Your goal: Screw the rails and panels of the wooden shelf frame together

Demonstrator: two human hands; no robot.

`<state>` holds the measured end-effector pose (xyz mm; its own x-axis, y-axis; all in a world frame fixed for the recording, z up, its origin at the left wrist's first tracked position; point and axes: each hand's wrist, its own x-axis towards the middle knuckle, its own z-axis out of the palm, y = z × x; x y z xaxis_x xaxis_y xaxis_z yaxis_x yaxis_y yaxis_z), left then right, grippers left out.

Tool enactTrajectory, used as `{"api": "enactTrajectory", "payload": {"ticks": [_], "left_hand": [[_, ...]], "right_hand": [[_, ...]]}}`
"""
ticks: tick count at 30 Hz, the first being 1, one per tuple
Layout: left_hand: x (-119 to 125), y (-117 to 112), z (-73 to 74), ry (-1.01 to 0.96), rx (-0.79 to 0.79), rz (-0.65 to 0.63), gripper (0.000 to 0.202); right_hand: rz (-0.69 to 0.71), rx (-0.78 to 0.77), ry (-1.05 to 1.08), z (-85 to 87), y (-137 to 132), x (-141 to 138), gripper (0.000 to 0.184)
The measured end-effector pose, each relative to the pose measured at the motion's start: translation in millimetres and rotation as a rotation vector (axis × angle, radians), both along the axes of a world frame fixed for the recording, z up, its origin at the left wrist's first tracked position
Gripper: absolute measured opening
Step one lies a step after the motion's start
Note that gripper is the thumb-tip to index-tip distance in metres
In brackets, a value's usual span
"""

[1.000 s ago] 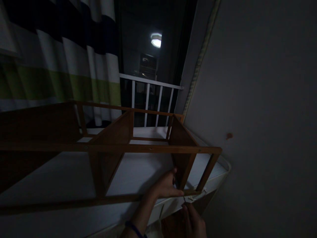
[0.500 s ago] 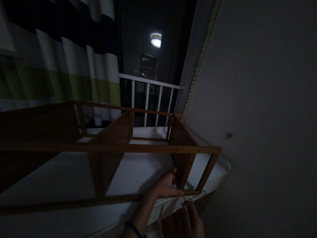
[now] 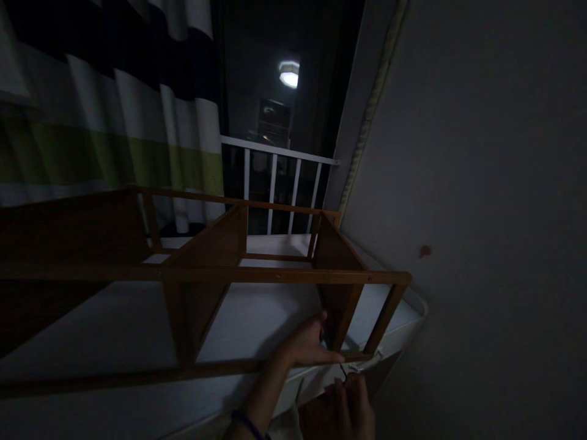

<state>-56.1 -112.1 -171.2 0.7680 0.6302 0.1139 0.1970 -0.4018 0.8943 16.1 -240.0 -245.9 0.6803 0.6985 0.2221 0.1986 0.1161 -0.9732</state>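
Your left hand grips the lower rail of the brown slatted wooden shelf frame lying on its side; your right hand pinches a thin dark tool at its corner. The frame rests on a smooth white mattress beside a grey wall, striped curtain behind.

right hand: shifted slightly left, fingertips raised nearer the frame's lower rail
small tool: apparently turned; too dark

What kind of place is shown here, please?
Probably a dim bedroom at night: a wooden shelf frame lies on a white mattress, beside a striped curtain and a dark window with a white railing.
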Motion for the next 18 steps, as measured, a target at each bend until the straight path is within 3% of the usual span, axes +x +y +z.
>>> {"api": "enactTrajectory", "payload": {"ticks": [6,18], "left_hand": [[-3,-3,9.1,-0.05,-0.058,-0.046,0.046],[-3,-1,6.2,0.032,-0.003,0.016,0.047]], "right_hand": [[-0.057,-0.022,-0.011,-2.8,0,-3,0.037],[-0.077,0.015,0.02,-3.6,-2,-16,0.037]]}}
